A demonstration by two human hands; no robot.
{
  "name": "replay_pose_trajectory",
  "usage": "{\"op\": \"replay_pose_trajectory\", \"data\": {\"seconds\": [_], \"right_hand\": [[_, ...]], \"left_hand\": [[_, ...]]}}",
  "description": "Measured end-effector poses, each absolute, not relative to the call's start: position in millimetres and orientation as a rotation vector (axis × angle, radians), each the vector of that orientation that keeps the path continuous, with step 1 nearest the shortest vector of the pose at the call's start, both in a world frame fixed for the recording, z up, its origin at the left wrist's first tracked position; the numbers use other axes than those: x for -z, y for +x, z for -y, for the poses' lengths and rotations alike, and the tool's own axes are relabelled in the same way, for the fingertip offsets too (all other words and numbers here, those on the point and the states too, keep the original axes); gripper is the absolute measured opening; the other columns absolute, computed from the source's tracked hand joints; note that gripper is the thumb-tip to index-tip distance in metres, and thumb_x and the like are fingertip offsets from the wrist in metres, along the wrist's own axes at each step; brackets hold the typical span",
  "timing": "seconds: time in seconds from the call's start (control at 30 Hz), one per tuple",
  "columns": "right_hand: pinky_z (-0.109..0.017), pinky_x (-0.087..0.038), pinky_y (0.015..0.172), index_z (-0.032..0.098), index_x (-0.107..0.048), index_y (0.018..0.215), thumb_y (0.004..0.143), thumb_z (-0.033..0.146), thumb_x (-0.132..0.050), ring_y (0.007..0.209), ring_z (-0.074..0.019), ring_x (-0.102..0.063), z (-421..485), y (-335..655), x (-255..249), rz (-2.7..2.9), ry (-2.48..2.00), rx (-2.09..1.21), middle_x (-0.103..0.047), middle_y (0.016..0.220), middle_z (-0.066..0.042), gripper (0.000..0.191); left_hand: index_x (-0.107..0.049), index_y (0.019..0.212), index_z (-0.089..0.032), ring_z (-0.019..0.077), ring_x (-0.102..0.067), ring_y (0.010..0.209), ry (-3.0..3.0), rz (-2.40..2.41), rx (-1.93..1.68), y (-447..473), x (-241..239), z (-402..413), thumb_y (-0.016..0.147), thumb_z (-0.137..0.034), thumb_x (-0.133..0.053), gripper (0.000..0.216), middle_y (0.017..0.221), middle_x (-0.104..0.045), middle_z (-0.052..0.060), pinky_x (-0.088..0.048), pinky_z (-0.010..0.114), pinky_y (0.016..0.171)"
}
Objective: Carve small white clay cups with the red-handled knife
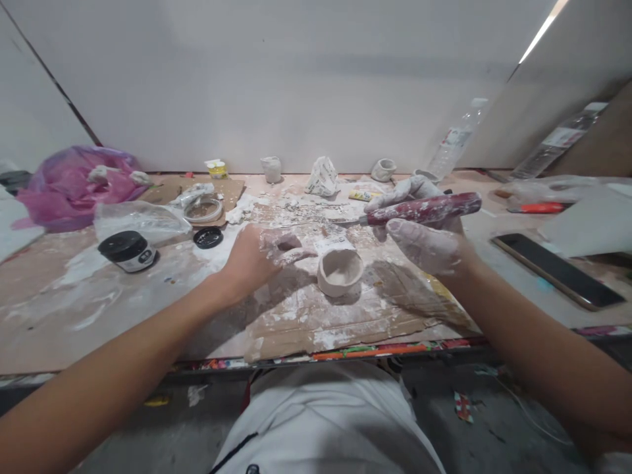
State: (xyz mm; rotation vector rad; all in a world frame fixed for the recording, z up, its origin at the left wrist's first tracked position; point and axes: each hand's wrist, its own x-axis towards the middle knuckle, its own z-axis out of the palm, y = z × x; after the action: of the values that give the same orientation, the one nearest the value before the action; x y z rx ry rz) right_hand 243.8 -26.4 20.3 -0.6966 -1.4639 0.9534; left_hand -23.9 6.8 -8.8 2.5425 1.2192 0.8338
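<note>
A small round clay pot stands upright on a powdery sheet of cardboard. Just left of it is my left hand, coated in white powder and holding nothing; its thumb and a finger are apart, with the tip close to the pot's rim. My right hand is wrapped round a red-handled tool, smeared white, above and right of the pot. A thin blade points left from the handle, over the cardboard; its exact shape is blurred.
Left are a black-lidded jar, a black lid and a pink bag. Along the wall stand a clay cup, a crumpled paper and a small clay pot. Right are a phone and plastic bottles.
</note>
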Motion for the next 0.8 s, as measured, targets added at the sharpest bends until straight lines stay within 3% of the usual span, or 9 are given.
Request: {"op": "replay_pose_trajectory", "data": {"seconds": [0.1, 0.17, 0.23, 0.33, 0.47, 0.57, 0.8], "right_hand": [[-0.027, -0.051, 0.056, 0.026, -0.058, 0.083, 0.062, 0.035, -0.091, 0.072, -0.0158, -0.068, 25, 240, -28, 1.433, -0.708, -1.016, -0.071, 0.082, 0.001, 0.039], [-0.025, -0.046, 0.050, 0.026, -0.059, 0.081, 0.061, 0.041, -0.091, 0.065, -0.0133, -0.064, 26, 237, -32, 1.431, -0.727, -0.999, -0.068, 0.080, 0.002, 0.041], [-0.024, -0.044, 0.047, 0.026, -0.061, 0.080, 0.061, 0.045, -0.091, 0.061, -0.0111, -0.060, 29, 235, -36, 1.427, -0.753, -0.974, -0.067, 0.080, 0.002, 0.040], [-0.024, -0.043, 0.045, 0.028, -0.065, 0.078, 0.061, 0.045, -0.092, 0.061, -0.0111, -0.058, 40, 237, -39, 1.367, -0.766, -0.951, -0.065, 0.082, 0.001, 0.037], [-0.023, -0.051, 0.052, 0.030, -0.067, 0.079, 0.062, 0.044, -0.093, 0.072, -0.0129, -0.062, 61, 247, -29, 1.306, -0.821, -0.834, -0.064, 0.087, 0.000, 0.035], [-0.025, -0.049, 0.044, 0.030, -0.066, 0.082, 0.064, 0.044, -0.091, 0.062, -0.0139, -0.061, 69, 252, -16, 1.372, -0.889, -0.867, -0.066, 0.086, -0.001, 0.034], [-0.036, -0.057, 0.055, 0.031, -0.066, 0.091, 0.063, 0.040, -0.091, 0.065, -0.0218, -0.068, 72, 251, -8, 1.300, -0.919, -0.921, -0.069, 0.082, -0.002, 0.038]], "left_hand": [[-0.075, 0.075, -0.021, 0.0204, -0.067, 0.073, 2.559, -1.172, -1.027, -22, 7, 0, 0.097, -0.046, -0.056, 0.038, 0.077, -0.075, 0.005, -0.050, 0.036, 0.079], [-0.077, 0.093, -0.021, 0.0227, -0.069, 0.094, 2.592, -0.993, -1.136, -20, 6, 7, 0.098, -0.039, -0.054, 0.030, 0.099, -0.077, 0.007, -0.050, 0.038, 0.093], [-0.076, 0.110, -0.024, 0.0253, -0.064, 0.117, 2.657, -0.831, -1.028, -18, 4, 16, 0.095, -0.039, -0.059, 0.027, 0.128, -0.069, 0.009, -0.047, 0.040, 0.104], [-0.075, 0.117, -0.029, 0.0314, -0.056, 0.130, 2.693, -0.788, -0.655, -15, 2, 26, 0.090, -0.045, -0.065, 0.033, 0.149, -0.054, 0.008, -0.050, 0.044, 0.103], [-0.077, 0.113, -0.031, 0.0321, -0.063, 0.118, 2.622, -0.863, -0.455, -12, 1, 27, 0.090, -0.041, -0.063, 0.029, 0.136, -0.063, 0.007, -0.055, 0.044, 0.095], [-0.078, 0.114, -0.032, 0.0322, -0.064, 0.115, 2.581, -0.855, -0.453, -11, 0, 24, 0.088, -0.036, -0.064, 0.029, 0.124, -0.070, 0.007, -0.054, 0.045, 0.096], [-0.079, 0.108, -0.027, 0.0313, -0.057, 0.127, 2.630, -0.767, -0.506, -5, -2, 23, 0.094, -0.038, -0.057, 0.028, 0.128, -0.067, 0.010, -0.052, 0.046, 0.100]]}}
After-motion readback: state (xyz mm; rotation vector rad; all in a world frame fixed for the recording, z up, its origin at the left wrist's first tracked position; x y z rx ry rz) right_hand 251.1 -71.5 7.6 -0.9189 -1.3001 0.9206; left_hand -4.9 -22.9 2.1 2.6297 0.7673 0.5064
